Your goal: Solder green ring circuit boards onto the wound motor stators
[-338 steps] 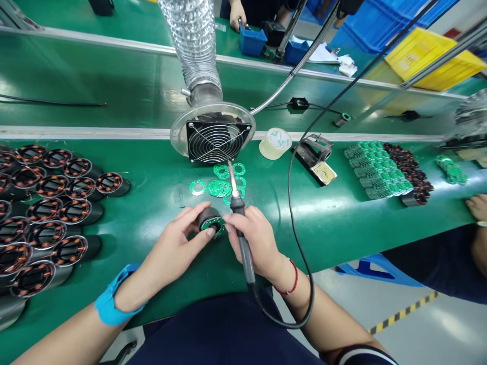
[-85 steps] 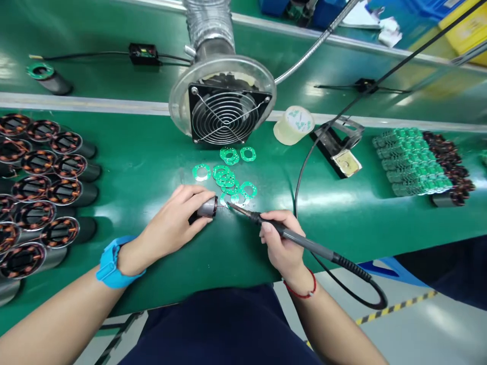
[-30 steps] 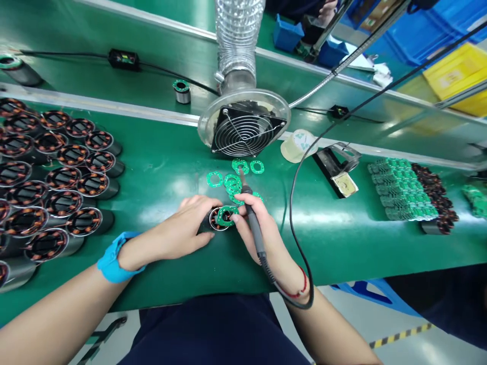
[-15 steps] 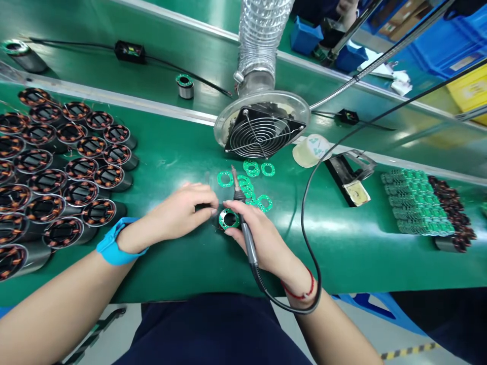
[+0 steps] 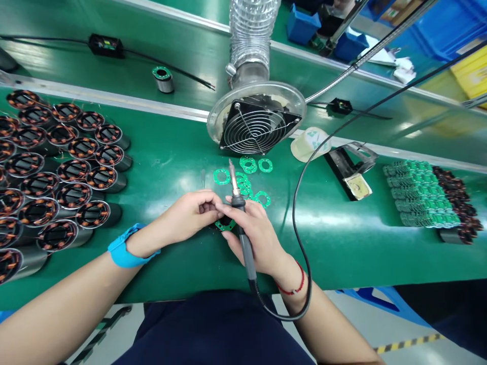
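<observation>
My right hand (image 5: pixel 255 234) is closed around a soldering iron (image 5: pixel 247 248), its metal tip pointing away from me. Between my hands stands a motor stator with a green ring-shaped circuit board (image 5: pixel 225 224) on top, partly covered by my fingers. My left hand (image 5: pixel 192 215) is closed in a pinch at the stator's upper left edge, its fingertips meeting those of my right hand. What the left fingers pinch, if anything, is hidden. Just beyond my hands lie several loose green ring boards (image 5: pixel 262 198), some overlapping.
Rows of wound stators (image 5: pixel 61 190) fill the left side. A fume extractor fan (image 5: pixel 254 133) hangs over the middle. A soldering iron stand (image 5: pixel 352 170) and a pale roll (image 5: pixel 310 144) are at the right, with stacked green boards (image 5: pixel 420 195) farther along. The iron's cord (image 5: pixel 299 203) loops over the table.
My left hand has moved right onto the stator's edge and its fingers have come together against my right fingertips. More of the ring board is covered. The camera view has shifted slightly.
</observation>
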A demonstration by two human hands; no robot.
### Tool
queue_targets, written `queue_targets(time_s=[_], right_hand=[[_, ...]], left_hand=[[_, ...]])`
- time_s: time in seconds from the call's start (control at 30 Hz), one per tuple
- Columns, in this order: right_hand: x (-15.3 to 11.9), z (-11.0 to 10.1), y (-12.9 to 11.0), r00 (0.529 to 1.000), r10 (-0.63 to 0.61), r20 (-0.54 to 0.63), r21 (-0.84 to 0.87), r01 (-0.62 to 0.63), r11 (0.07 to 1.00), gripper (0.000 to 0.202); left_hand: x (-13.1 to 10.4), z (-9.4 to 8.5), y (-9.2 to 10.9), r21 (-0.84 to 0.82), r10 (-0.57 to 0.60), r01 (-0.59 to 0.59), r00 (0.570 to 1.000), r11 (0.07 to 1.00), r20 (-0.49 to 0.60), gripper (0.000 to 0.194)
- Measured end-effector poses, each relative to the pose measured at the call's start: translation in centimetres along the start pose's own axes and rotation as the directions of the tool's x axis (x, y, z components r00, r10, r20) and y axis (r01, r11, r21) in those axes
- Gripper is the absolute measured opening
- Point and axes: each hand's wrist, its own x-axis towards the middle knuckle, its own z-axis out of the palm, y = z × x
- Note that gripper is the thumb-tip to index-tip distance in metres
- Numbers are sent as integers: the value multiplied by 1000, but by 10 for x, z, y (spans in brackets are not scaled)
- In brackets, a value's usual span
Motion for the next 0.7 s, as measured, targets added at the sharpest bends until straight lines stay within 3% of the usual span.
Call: queue_targets(time_s=[0.2, 0.33, 0.5, 0.6, 0.7], right_hand=[[-1, 3, -1, 993, 58, -103, -23, -61, 998, 41], [-1, 2, -7, 982, 78, -171, 51, -70, 996, 44], [-18, 1, -12, 892, 259, -370, 253, -171, 952, 29], [-30, 4, -10, 835, 310, -456, 339, -159, 927, 23], [-34, 5, -10, 838, 276, -471, 313, -134, 940, 24]], left_hand=[[0, -3, 6, -94, -167, 165, 986, 982, -13, 15], [0, -4, 9, -68, -193, 191, 981, 979, -33, 11], [1, -5, 9, -2, -220, 220, 975, 975, -29, 11], [1, -5, 8, 29, -230, 231, 973, 973, -36, 10], [1, -6, 6, 53, -230, 231, 973, 972, -30, 7]])
